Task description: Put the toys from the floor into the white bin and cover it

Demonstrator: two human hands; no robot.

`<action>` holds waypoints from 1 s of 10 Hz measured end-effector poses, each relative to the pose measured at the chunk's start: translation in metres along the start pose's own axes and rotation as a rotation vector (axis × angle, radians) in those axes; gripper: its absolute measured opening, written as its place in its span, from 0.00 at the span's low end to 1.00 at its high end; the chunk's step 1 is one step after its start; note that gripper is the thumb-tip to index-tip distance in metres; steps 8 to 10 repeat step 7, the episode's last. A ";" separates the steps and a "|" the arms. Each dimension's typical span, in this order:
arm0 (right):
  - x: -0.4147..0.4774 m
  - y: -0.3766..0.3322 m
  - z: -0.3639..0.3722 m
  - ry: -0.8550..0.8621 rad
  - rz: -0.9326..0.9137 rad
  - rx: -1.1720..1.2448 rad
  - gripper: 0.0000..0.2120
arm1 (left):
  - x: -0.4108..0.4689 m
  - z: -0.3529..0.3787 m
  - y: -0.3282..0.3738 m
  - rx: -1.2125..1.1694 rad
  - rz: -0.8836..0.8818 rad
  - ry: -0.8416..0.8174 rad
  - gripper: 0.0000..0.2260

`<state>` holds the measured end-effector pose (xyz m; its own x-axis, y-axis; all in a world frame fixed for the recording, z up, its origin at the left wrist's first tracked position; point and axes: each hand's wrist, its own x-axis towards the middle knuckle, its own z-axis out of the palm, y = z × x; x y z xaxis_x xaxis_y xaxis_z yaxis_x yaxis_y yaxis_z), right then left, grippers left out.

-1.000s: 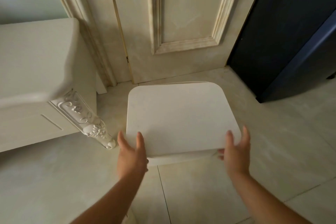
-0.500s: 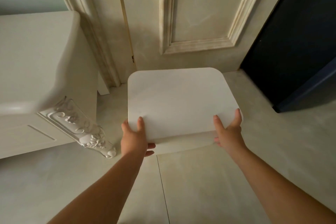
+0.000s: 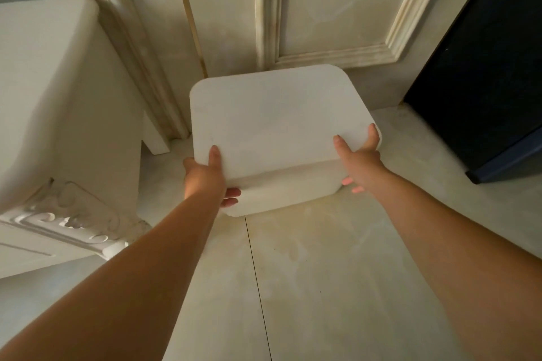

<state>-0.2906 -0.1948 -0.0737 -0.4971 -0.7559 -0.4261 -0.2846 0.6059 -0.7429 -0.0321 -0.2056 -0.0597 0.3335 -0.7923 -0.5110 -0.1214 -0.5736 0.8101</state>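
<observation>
The white bin (image 3: 281, 193) stands on the pale floor in front of a cream door, with its flat white lid (image 3: 278, 120) lying on top. My left hand (image 3: 205, 176) grips the bin's near left corner, thumb on the lid and fingers curled under the rim. My right hand (image 3: 359, 155) grips the near right corner the same way. The lid hides the inside of the bin, and no toys show on the floor.
A cream cabinet (image 3: 58, 114) with a carved white leg (image 3: 73, 223) stands close on the left. The panelled door (image 3: 322, 9) is right behind the bin. A dark blue piece of furniture (image 3: 484, 73) fills the right side. Tiled floor (image 3: 308, 272) lies in front.
Both hands and the covered bin have moved away from me toward the door. My arms have stretched out further, and my fingers now wrap the near corners.
</observation>
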 end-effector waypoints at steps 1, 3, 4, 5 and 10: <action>0.007 -0.006 0.001 0.005 -0.012 -0.023 0.42 | 0.007 0.004 0.003 -0.002 0.005 0.012 0.18; 0.014 -0.006 0.005 0.030 -0.013 -0.013 0.41 | 0.014 0.009 0.006 -0.016 -0.022 0.038 0.17; 0.012 -0.005 0.002 -0.005 -0.027 -0.008 0.41 | 0.010 0.003 0.010 -0.100 -0.103 -0.010 0.20; 0.006 -0.007 -0.006 -0.037 -0.041 0.043 0.39 | 0.006 -0.002 0.015 -0.194 -0.201 -0.044 0.24; -0.025 0.008 -0.018 0.133 -0.082 0.161 0.32 | -0.018 -0.018 0.024 -0.156 -0.251 -0.046 0.35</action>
